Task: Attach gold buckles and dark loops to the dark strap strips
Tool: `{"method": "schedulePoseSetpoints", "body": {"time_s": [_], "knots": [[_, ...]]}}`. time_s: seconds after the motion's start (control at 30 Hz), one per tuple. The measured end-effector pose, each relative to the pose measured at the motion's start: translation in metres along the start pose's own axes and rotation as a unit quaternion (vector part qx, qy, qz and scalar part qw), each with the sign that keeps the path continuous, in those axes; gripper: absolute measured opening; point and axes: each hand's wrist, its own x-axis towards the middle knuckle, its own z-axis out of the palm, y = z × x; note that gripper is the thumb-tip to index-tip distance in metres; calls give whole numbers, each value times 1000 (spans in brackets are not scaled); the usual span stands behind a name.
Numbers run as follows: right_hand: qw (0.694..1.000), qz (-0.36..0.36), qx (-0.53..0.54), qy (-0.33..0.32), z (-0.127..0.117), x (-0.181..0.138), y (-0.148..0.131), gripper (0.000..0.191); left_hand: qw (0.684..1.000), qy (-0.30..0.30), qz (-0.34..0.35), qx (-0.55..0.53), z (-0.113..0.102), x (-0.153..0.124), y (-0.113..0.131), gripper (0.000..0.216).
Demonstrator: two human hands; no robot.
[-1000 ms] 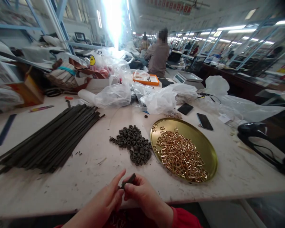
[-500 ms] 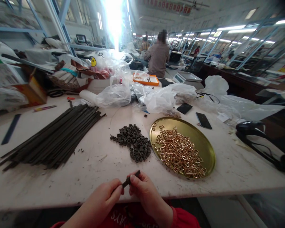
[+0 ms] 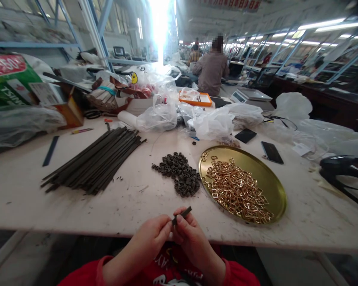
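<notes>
My left hand and my right hand meet at the front edge of the table, both closed on a dark strap. The strap's end sticks up past my right thumb; the rest is hidden by my fingers. Beyond my hands lies a heap of small dark loops. To its right, a round gold tray holds a pile of gold-coloured rectangular buckles. A bundle of long dark straps lies to the left.
Clear plastic bags cover the back of the table. A phone, a flat black item and a black device sit right. At left are a pen and scissors. A person is farther back.
My view has turned left, so the table things appear farther right. My hands are closer together, and less of the strap shows between them.
</notes>
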Motion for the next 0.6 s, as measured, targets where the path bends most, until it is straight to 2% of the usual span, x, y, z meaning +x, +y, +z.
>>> {"method": "schedulePoseSetpoints", "body": {"time_s": [0.13,0.33,0.47,0.53,0.57,0.6], "knots": [[999,18,-28,19,-1,1,0,20,998,-7,9,-59,3,0,-1,34],[985,-10,-155,73,-6,9,-4,26,998,-3,-9,-59,-5,-2,0,32],[971,0,-232,62,-5,11,-3,27,997,0,-18,-80,-8,1,1,43],[947,-29,-316,53,-10,9,-16,27,996,-25,-17,-81,-11,4,0,41],[919,-62,-384,59,-15,8,-28,28,996,-37,-14,-78,-14,5,-1,36],[876,-105,-464,73,-21,7,-43,27,996,-45,-13,-73,-16,6,-3,31]]}}
